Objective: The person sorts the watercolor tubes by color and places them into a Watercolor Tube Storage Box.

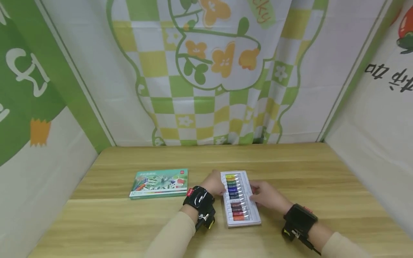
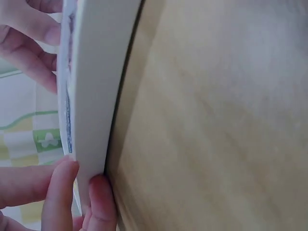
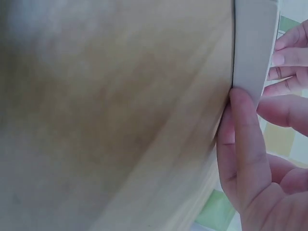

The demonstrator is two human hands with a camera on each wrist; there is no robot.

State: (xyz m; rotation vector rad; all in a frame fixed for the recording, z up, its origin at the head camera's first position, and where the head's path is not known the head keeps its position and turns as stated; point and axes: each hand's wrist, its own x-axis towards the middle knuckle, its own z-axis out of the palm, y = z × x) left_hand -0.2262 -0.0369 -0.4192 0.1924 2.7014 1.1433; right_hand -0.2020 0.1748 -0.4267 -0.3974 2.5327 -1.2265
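A white tray [image 1: 252, 206] of paint tubes [image 1: 238, 206] in several colours lies flat on the wooden table, under what looks like a clear cover. My left hand [image 1: 214, 183] grips its left edge near the far end. On the opposite edge, my right hand [image 1: 269, 196] holds the tray around its middle. The left wrist view shows the left fingers [image 2: 60, 192] bent at the tray's pale side wall [image 2: 103, 72]. In the right wrist view, right fingers [image 3: 248, 144] press the side wall [image 3: 255, 43] while the thumb [image 3: 286, 110] is at the top edge.
Left of the tray lies a flat teal box [image 1: 161, 184] with a printed plant picture. The wooden table [image 1: 106, 218] meets a green-and-yellow checked curtain [image 1: 200, 114] at its back edge. Printed fabric walls [image 1: 371, 143] stand on both sides.
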